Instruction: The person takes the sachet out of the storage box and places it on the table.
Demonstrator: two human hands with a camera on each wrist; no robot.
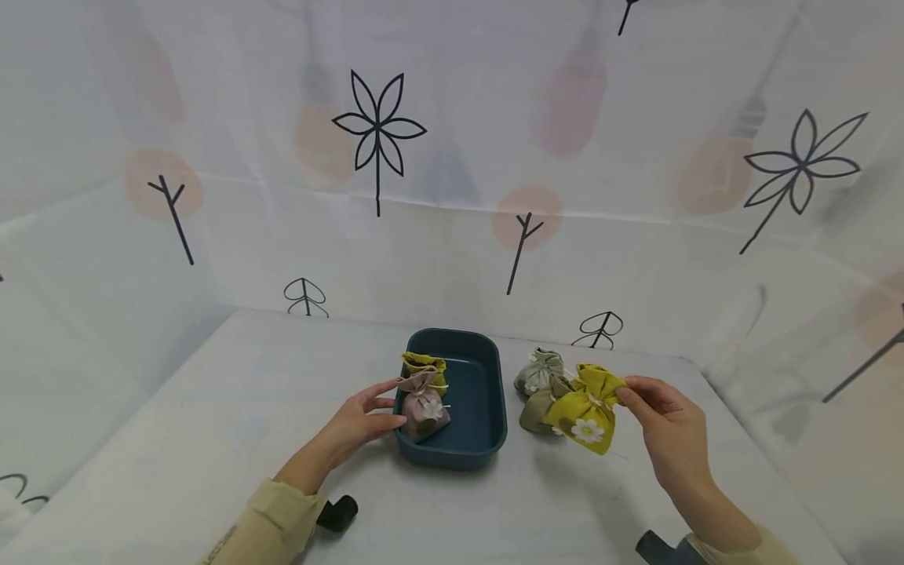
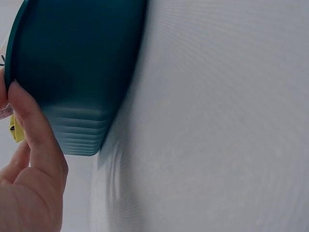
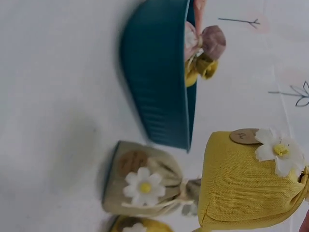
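My right hand point(image 1: 671, 424) pinches the gathered top of a yellow drawstring pouch point(image 1: 585, 416) with a white flower on it, held up over the table. The same yellow pouch point(image 3: 251, 181) fills the lower right of the right wrist view. At the left side of a dark teal plastic box point(image 1: 469, 408), my left hand point(image 1: 356, 424) grips the rim. Its thumb point(image 2: 36, 125) lies against the outer wall in the left wrist view. Inside the box, along its left side, sit a pink pouch point(image 1: 424, 416) and, behind it, another yellow pouch point(image 1: 424, 363).
Right of the box stand a grey-green pouch point(image 1: 540, 370) and a beige pouch point(image 3: 145, 186), partly hidden behind the held one in the head view. A further yellow pouch point(image 3: 140, 225) shows at the right wrist view's bottom edge. A printed cloth point(image 1: 438, 251) hangs behind the white table point(image 1: 176, 439).
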